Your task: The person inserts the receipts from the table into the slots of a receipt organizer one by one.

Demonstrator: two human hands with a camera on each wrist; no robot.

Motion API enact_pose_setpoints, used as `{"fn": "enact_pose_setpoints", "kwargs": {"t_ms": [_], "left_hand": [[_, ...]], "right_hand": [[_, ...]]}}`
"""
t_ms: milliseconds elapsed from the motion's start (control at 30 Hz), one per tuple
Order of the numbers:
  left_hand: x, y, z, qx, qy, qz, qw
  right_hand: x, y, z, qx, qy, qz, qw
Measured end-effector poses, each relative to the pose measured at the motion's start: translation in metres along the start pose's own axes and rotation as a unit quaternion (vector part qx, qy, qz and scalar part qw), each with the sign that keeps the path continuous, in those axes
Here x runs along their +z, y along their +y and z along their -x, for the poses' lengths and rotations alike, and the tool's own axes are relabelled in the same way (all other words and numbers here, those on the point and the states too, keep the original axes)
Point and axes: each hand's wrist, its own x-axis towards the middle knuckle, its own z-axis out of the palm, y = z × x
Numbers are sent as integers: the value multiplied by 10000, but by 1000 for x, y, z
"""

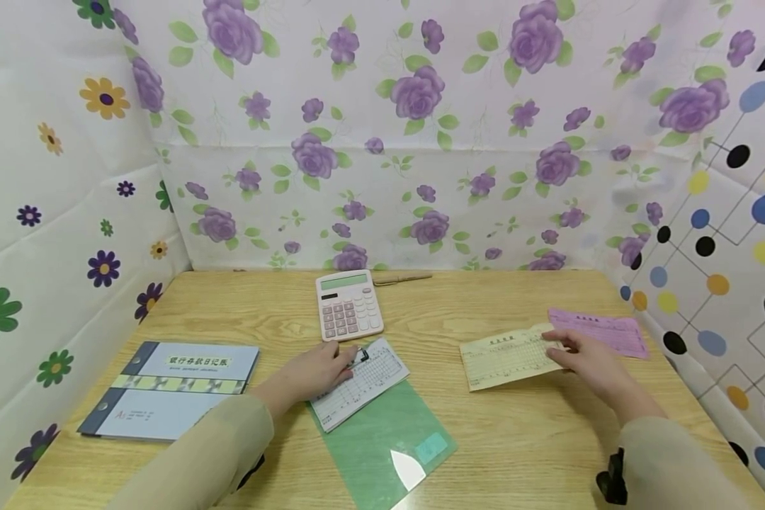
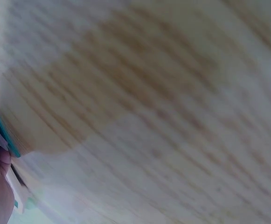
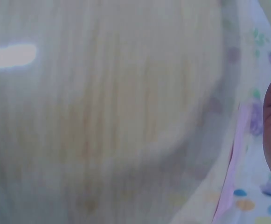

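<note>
Within right grip (image 1: 585, 360), yellow slip (image 1: 508, 358)

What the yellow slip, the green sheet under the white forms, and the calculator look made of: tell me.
Yellow slip: likely paper, matte, judging by its thin edge and printed grid.
Green sheet: probably smooth, glossy plastic; it carries bright glare.
Calculator: seemingly hard pale-pink plastic, with even colour and moulded keys.

Pink calculator (image 1: 349, 306) sits near the back of the wood table (image 1: 503, 439), some thin brownish stick (image 1: 404, 279) just beside it, blue-grey journal (image 1: 166, 391) off left, purple-rose fabric (image 1: 382, 184) hanging behind it all.
</note>
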Motion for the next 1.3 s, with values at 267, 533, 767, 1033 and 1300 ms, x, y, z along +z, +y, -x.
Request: {"fn": "enact_pose_setpoints", "kwargs": {"t_ms": [267,533,767,1033,1300], "left_hand": [[-3,2,1,-22,-49,101,9999],[-2,1,-1,-89,-82,209,9997],[-3,1,-1,-88,-144,260,9995],[-3,1,0,-119,-123,308,9994],[-4,0,-2,-99,-178,340,9992]], "right_hand": [[28,-27,-25,-203,-254,-711,9969],[59,-60,-38,-301,-411,-884,9948],[86,-77,-51,-417,-676,-828,9934],[114,-97,-57,-611,-1052,-563,9910],[134,-112,-61,-659,-1263,-381,9891]]}}
